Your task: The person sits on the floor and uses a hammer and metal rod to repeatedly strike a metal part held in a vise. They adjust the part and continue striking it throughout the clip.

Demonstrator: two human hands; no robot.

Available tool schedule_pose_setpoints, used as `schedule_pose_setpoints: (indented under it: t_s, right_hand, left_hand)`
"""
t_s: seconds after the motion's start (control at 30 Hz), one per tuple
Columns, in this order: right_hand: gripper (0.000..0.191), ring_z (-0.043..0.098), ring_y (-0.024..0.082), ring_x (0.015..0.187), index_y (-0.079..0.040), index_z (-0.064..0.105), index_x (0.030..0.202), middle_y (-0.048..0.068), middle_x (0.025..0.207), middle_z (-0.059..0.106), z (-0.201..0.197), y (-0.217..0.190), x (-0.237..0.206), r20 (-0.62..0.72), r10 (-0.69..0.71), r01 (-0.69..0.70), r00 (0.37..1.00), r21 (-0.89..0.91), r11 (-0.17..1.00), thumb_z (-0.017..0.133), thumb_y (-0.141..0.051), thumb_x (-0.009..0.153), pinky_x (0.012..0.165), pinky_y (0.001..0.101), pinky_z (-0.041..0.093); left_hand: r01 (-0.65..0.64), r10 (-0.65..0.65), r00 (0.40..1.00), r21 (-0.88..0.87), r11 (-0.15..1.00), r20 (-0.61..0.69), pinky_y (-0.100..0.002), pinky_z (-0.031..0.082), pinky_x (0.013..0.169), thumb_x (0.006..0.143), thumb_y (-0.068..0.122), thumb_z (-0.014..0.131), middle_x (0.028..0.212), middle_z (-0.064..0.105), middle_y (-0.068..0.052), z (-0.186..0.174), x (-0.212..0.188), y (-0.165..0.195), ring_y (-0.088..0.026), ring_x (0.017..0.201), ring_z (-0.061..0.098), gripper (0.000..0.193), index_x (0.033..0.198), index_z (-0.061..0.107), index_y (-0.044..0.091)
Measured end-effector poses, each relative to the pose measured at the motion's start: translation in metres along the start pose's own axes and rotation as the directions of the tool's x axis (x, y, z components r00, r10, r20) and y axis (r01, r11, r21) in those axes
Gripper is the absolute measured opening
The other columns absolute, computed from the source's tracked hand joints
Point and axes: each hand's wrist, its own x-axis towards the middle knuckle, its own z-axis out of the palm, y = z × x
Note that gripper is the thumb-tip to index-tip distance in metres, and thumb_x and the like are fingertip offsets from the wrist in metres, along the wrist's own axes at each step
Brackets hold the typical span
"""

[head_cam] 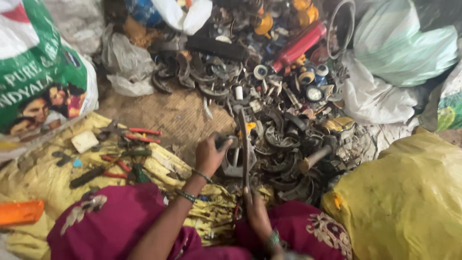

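Gripping scrap part (236, 161) — both hands.

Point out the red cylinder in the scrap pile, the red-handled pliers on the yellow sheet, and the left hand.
red cylinder (299, 45), head view, middle of its body.
red-handled pliers (142, 135), head view, between the two red handles.
left hand (210, 155), head view, back of the hand.

A scrap-sorting place: a big pile of old metal parts (269, 120), stuffed sacks (404, 43), and pliers (139, 135) on the ground.
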Motion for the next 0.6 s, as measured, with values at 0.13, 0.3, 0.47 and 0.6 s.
schedule_pose_setpoints:
  t_s: [0.13, 0.3, 0.47, 0.6]
  right_hand:
    - [0.046, 0.065, 0.030, 0.110, 0.003, 0.053, 0.138, 0.018, 0.129, 0.064, 0.009, 0.002, -0.050, 0.086, 0.330, -0.300, 0.940, 0.672, 0.677, 0.049, -0.014, 0.095, 0.096, 0.0408, 0.055]
    - [0.034, 0.070, 0.028, 0.101, -0.005, 0.062, 0.122, 0.015, 0.114, 0.070, 0.034, 0.045, -0.083, -0.055, 0.543, -0.435, 0.838, 0.534, 0.725, 0.051, -0.022, 0.096, 0.087, 0.0415, 0.058]
    - [0.026, 0.066, 0.023, 0.076, -0.011, 0.069, 0.108, 0.011, 0.088, 0.070, 0.046, 0.001, -0.046, 0.283, 0.557, -0.373, 0.781, 0.926, 0.053, 0.054, -0.031, 0.099, 0.066, 0.0373, 0.054]
    - [0.029, 0.057, 0.020, 0.066, -0.008, 0.066, 0.112, 0.011, 0.078, 0.064, -0.006, -0.013, -0.010, 0.574, 0.184, -0.578, 0.798, 0.815, -0.037, 0.051, -0.030, 0.102, 0.057, 0.0358, 0.047]
  left_hand:
    - [0.027, -0.025, 1.000, -0.095, 0.995, 0.016, -0.046, 0.058, 0.070, 0.090, 0.044, 0.075, 0.089, 0.075, -0.020, -0.007, -0.007, 0.004, -0.038, 0.081, 0.073, 0.040, 0.099, 0.073, 0.005]
    - [0.079, -0.079, 0.996, 0.019, 0.997, 0.034, -0.049, 0.056, 0.069, 0.090, 0.047, 0.075, 0.086, 0.074, -0.021, -0.004, -0.001, 0.004, -0.041, 0.081, 0.071, 0.044, 0.096, 0.071, 0.004]
    - [0.135, -0.139, 0.988, 0.066, 0.989, 0.070, -0.050, 0.055, 0.070, 0.089, 0.049, 0.075, 0.085, 0.075, -0.019, 0.002, -0.001, 0.003, -0.042, 0.080, 0.071, 0.045, 0.098, 0.071, 0.005]
    - [0.212, -0.216, 0.976, -0.141, 0.967, -0.014, -0.044, 0.058, 0.070, 0.088, 0.050, 0.071, 0.088, 0.077, -0.015, -0.011, 0.005, -0.012, -0.035, 0.081, 0.075, 0.042, 0.098, 0.074, 0.009]
